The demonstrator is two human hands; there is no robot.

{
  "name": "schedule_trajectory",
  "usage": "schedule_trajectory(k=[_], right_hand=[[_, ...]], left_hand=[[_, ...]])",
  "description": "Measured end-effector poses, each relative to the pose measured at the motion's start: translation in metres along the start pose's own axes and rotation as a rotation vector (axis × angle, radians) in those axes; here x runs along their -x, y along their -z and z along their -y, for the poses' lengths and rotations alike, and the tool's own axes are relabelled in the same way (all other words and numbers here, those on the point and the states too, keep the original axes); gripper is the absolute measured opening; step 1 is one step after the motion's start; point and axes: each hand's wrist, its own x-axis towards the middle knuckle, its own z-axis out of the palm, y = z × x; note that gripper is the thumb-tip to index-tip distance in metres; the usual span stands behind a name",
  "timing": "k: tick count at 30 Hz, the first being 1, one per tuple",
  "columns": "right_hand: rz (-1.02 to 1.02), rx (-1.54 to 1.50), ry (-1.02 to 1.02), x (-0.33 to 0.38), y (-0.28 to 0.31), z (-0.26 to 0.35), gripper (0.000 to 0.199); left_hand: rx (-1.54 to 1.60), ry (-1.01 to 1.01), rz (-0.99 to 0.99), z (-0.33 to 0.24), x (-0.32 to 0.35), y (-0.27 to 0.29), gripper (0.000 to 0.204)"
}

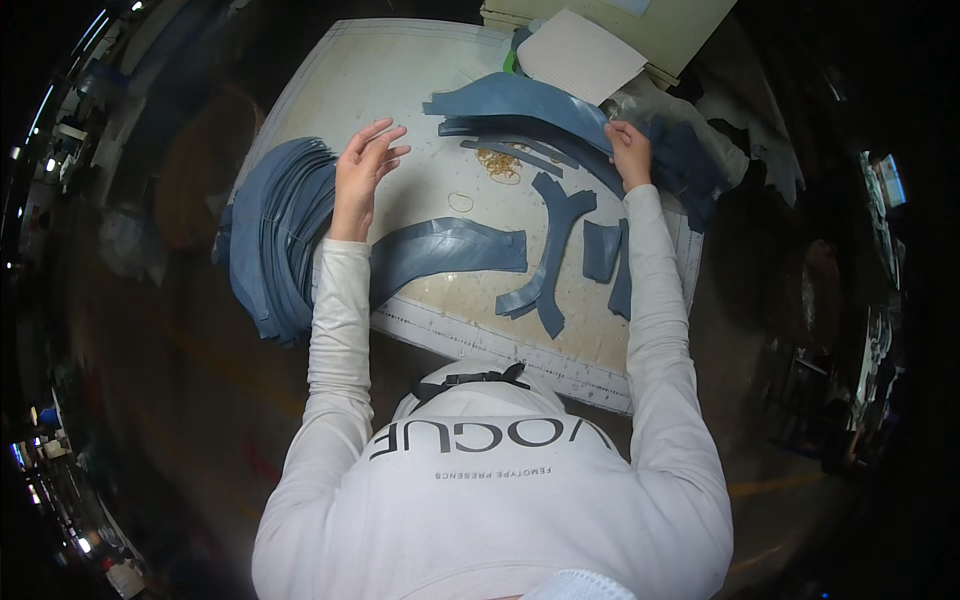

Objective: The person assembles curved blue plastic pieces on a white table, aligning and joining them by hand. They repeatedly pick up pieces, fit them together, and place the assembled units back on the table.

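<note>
My left hand (366, 180) is raised over the left half of the table, fingers apart, with nothing in it. To its left lies a thick fanned stack of blue cut fabric pieces (280, 235). A curved blue fabric piece (450, 246) extends rightward from below my left wrist. At the far right, my right hand (630, 156) pinches the right end of a long curved blue fabric panel (530, 98). Beneath that panel are more blue layers and narrow strips (515, 156). A pile of rubber bands (499, 166) lies beside the strips, and a single rubber band (460, 202) lies apart.
Forked blue fabric pieces (552, 250) and a small blue piece (602, 250) lie on the right of the pale table (420, 310). White paper (580, 58) and a pale cabinet (670, 30) stand at the back. Clear plastic and darker fabric (690, 150) are at far right.
</note>
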Motion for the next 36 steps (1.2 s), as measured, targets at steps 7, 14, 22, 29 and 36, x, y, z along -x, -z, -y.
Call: schedule_trajectory(k=[7, 14, 22, 29, 36], right_hand=[[-0.110, 0.373, 0.094, -0.023, 0.005, -0.087, 0.022], [-0.260, 0.651, 0.644, 0.048, -0.013, -0.015, 0.018], [0.530, 0.552, 0.466, 0.206, -0.105, 0.016, 0.027], [0.327, 0.527, 0.534, 0.234, -0.115, 0.001, 0.027], [0.481, 0.303, 0.213, 0.235, -0.096, 0.010, 0.016]], left_hand=[[-0.333, -0.045, -0.021, 0.029, 0.046, 0.041, 0.020], [-1.090, -0.031, -0.172, 0.057, 0.121, 0.106, 0.015], [-1.272, -0.034, -0.214, 0.089, 0.160, 0.115, 0.046], [-1.168, -0.192, -0.367, 0.108, 0.174, 0.113, 0.037], [-1.235, -0.268, -0.368, 0.106, 0.184, 0.114, 0.027]])
